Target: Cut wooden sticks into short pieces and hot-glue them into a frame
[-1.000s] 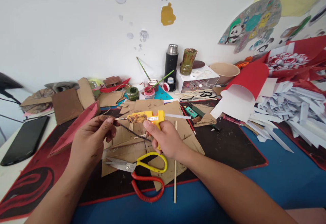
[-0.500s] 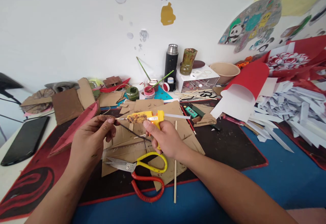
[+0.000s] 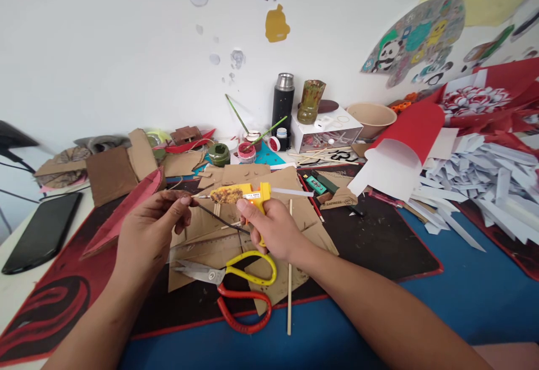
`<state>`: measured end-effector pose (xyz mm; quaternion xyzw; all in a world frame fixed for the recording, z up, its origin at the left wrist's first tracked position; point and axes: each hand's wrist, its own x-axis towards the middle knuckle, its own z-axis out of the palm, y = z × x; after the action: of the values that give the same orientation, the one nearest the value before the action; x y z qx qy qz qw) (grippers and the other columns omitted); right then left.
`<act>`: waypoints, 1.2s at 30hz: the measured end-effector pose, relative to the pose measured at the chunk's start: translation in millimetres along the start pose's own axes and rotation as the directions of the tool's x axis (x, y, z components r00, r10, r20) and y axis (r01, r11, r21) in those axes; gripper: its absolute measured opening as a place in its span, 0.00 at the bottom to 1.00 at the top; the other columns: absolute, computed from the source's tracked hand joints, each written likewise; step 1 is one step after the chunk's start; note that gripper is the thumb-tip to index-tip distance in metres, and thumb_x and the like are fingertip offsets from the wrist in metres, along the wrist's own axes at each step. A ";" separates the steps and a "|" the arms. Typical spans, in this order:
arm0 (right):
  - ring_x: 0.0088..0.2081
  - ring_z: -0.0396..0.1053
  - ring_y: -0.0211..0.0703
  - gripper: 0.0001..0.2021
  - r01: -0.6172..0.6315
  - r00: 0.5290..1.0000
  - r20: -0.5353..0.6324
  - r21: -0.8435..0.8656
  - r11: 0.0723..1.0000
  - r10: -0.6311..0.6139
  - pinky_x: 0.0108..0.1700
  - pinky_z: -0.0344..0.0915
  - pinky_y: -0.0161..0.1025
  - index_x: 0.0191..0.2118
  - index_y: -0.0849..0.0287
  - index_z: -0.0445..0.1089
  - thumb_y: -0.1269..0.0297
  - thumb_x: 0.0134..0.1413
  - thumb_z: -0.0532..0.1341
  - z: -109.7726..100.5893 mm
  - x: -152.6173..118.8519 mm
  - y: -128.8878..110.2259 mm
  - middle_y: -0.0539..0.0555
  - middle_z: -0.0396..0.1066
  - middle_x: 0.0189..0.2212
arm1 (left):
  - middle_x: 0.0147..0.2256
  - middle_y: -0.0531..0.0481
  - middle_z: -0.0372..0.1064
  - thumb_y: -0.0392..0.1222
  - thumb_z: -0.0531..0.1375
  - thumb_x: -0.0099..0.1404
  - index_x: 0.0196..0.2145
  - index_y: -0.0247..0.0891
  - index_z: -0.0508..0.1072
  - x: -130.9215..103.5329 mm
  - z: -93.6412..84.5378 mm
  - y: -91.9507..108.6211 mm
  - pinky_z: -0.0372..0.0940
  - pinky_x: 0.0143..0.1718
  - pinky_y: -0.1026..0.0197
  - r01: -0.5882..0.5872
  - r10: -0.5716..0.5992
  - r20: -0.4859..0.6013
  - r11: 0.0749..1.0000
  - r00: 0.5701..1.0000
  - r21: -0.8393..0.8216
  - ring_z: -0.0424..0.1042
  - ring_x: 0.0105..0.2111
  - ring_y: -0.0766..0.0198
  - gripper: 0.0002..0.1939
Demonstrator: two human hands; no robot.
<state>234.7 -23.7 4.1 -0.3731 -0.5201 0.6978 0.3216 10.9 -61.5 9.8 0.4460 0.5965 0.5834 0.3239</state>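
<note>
My right hand (image 3: pixel 272 227) is wrapped round a yellow glue gun (image 3: pixel 238 193), whose nozzle points left and whose back end holds a clear glue stick (image 3: pixel 292 192). At the nozzle tip, the thumb and fingers of my left hand (image 3: pixel 162 218) are pinched together on something small and dark, too hidden to make out. A dark cord (image 3: pixel 217 217) runs between the two hands. Below them, scissors (image 3: pixel 217 276) with one yellow and one red handle lie slightly open on cardboard (image 3: pixel 311 218).
A wooden stick (image 3: pixel 289 297) lies right of the scissors. Paint jars (image 3: pixel 219 155), a black flask (image 3: pixel 283 100) and a white box (image 3: pixel 326 131) stand behind. A phone (image 3: pixel 42 232) lies left; white paper strips (image 3: pixel 475 173) are heaped right.
</note>
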 end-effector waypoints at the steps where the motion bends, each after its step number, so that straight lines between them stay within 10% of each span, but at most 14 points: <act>1: 0.11 0.57 0.32 0.31 0.001 1.000 0.001 -0.001 1.000 -0.001 0.13 0.50 0.30 0.30 0.55 0.65 0.28 0.57 0.64 -0.1 0.1 0.1 0.41 0.59 0.11 | 0.22 0.54 0.71 0.49 0.72 0.62 0.32 0.40 0.81 -0.1 -0.4 -0.4 0.59 0.21 0.67 -0.003 0.003 0.002 1.000 1.000 0.014 0.64 0.21 0.68 0.10; 36: 0.11 0.57 0.34 0.31 -0.034 0.999 -0.025 0.051 0.998 0.035 0.14 0.53 0.32 0.34 0.55 0.68 0.27 0.56 0.65 -4.0 6.3 2.8 0.41 0.59 0.11 | 0.23 0.53 0.73 0.50 0.73 0.58 0.34 0.42 0.83 -4.4 1.6 3.4 0.61 0.21 0.65 0.003 0.004 -0.043 0.990 0.999 0.140 0.67 0.21 0.66 0.11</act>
<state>234.7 -17.1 -0.5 -0.3829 -0.4914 0.7113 0.3257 14.6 -65.1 12.4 0.4550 0.6426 0.5499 0.2787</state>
